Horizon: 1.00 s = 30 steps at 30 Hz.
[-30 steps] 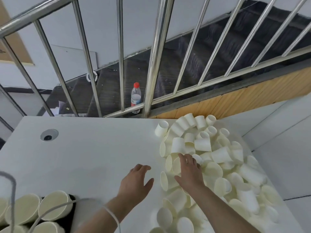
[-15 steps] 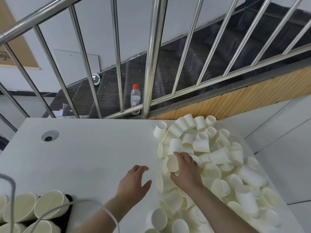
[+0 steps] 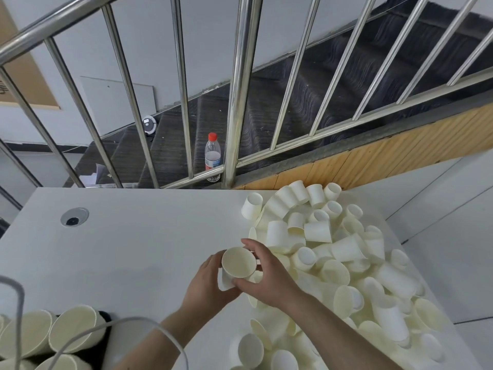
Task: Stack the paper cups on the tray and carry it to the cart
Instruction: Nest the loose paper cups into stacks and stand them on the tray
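Note:
A loose heap of white paper cups [image 3: 344,265] covers the right side of the white table [image 3: 133,244]. At the heap's left edge both hands hold one upright paper cup [image 3: 238,263], its mouth facing up. My right hand [image 3: 269,279] curls round its right side, thumb low and fingers over the far rim. My left hand [image 3: 206,283] cups its left side and base. Several stacked cups [image 3: 70,332] stand on a dark tray [image 3: 105,335] at the bottom left, largely cut off by the frame.
A steel stair railing [image 3: 237,97] runs along the table's far edge, with dark stairs below. A plastic bottle with a red cap [image 3: 212,156] stands behind the rail. A round cable grommet [image 3: 74,216] sits at the table's left. A white cord [image 3: 112,327] loops across the bottom left.
My right hand lifted one cup out of the heap and brought it left. My left hand, earlier open over the table, rose and closed round the same cup.

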Each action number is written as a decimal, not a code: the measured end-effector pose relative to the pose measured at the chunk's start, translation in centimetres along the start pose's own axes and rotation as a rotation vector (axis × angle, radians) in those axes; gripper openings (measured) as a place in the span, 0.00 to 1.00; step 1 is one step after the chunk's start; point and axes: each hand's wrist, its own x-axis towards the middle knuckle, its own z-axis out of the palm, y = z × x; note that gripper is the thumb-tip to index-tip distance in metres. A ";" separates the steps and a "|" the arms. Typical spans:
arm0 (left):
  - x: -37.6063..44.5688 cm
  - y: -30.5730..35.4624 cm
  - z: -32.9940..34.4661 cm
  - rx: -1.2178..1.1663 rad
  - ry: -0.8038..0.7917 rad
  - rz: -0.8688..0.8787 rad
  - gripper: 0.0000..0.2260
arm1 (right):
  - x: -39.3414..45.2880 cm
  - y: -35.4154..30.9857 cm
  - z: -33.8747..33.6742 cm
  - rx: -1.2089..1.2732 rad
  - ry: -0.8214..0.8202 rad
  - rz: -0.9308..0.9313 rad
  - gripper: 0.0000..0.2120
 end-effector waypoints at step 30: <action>-0.7 -7.6 -1.8 0.139 -0.020 -0.303 0.39 | 6.9 6.0 -4.0 -0.697 0.227 0.313 0.25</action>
